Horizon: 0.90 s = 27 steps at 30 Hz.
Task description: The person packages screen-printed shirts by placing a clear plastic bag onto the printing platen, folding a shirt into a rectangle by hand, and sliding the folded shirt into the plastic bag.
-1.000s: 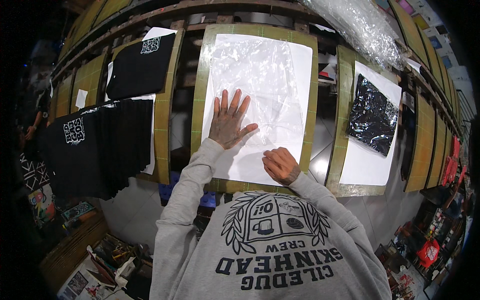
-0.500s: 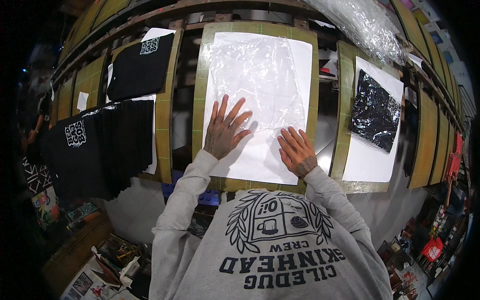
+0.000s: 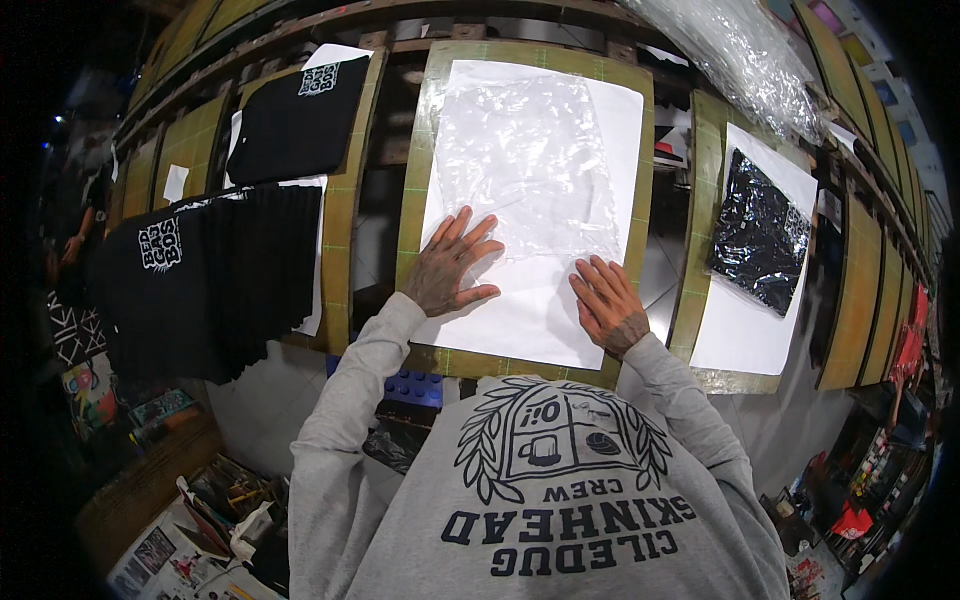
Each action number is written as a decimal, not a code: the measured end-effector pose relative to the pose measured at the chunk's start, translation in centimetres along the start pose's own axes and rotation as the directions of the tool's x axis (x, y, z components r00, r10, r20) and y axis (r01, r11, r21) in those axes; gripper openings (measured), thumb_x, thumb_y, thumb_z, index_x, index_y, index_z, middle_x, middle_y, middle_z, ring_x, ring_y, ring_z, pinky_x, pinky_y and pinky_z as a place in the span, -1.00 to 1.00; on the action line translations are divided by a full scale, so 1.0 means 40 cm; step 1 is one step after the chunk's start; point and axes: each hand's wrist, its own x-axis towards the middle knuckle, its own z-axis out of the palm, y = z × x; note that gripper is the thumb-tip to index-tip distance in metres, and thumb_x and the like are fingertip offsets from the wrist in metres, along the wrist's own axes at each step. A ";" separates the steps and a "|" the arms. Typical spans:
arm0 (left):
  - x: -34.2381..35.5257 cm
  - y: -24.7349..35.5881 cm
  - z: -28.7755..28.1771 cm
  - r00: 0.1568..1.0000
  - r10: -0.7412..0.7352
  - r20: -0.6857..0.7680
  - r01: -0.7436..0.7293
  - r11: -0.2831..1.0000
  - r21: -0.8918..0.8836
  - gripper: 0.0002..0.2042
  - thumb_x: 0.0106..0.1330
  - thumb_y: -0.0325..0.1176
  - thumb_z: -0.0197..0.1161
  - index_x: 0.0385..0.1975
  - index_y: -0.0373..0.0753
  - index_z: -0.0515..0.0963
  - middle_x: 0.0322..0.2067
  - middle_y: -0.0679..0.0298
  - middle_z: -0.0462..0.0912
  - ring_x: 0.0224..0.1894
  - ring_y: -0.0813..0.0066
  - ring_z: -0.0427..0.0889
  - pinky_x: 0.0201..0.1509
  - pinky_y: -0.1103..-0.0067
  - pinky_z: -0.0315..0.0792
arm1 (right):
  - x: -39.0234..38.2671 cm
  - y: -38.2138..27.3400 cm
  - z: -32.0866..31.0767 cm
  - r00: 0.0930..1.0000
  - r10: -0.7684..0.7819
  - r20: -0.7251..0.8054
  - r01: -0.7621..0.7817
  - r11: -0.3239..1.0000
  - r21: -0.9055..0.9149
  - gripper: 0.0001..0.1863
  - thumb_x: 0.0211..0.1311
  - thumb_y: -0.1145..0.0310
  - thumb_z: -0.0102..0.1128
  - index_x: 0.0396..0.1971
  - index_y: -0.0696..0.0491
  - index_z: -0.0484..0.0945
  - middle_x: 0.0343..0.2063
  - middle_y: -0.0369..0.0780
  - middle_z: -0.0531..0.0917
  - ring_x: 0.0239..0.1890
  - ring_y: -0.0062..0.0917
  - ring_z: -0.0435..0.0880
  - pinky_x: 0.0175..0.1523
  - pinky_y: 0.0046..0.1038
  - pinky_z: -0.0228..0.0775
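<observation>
A clear plastic bag (image 3: 530,150) lies flat on a white paper sheet (image 3: 530,320), which rests on an olive-coloured board (image 3: 420,190) in front of me. My left hand (image 3: 442,268) is spread, its fingertips on or just over the bag's near left part and its palm beside the paper's left edge. My right hand (image 3: 610,305) lies at the bag's near right corner with fingers stretched out and close together. Neither hand grips anything. Whether the bag has anything thin inside cannot be made out.
At left lie a folded black shirt (image 3: 300,120) and a fanned stack of black shirts (image 3: 220,270) with white prints. On the right board, a bagged black shirt (image 3: 762,235) sits on white paper. A heap of clear plastic (image 3: 730,65) is at the far right. Gaps separate the boards.
My left hand has slid a little toward me, its fingers shifting on the bag. My right hand stays near the same corner. The whole view has shifted slightly.
</observation>
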 end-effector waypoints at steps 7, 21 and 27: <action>0.001 0.005 -0.018 0.997 0.052 -0.060 -0.054 0.998 -0.037 -0.43 0.27 0.06 0.43 0.22 -0.01 0.51 0.50 0.23 0.28 0.57 -0.16 0.06 0.58 0.01 0.07 | 0.009 -0.015 -0.035 0.997 -0.027 -0.076 0.034 0.996 0.087 -0.46 0.10 0.52 0.36 0.16 0.03 0.61 0.29 -0.12 0.56 0.37 -0.09 0.47 0.36 -0.01 0.34; 0.026 0.002 -0.058 1.000 0.013 0.021 -0.009 0.984 -0.180 -0.50 0.27 0.14 0.38 0.12 0.03 0.66 0.42 0.27 0.42 0.51 -0.01 0.22 0.51 0.01 0.07 | -0.010 -0.016 -0.058 0.906 -0.007 -0.422 0.135 0.952 0.274 -0.36 -0.07 0.56 0.39 0.13 0.12 0.44 0.06 -0.01 0.65 0.18 0.01 0.60 0.22 0.05 0.32; 0.057 0.004 -0.099 0.999 0.028 -0.031 -0.033 0.984 -0.172 -0.63 0.32 0.01 0.39 0.04 0.01 0.70 0.31 0.25 0.55 0.40 0.07 0.40 0.47 0.15 0.19 | -0.042 -0.023 -0.065 0.932 0.124 -0.340 -0.087 0.989 0.122 -0.42 -0.09 0.48 0.40 0.07 0.08 0.53 -0.02 -0.11 0.68 0.11 -0.18 0.64 0.26 -0.06 0.14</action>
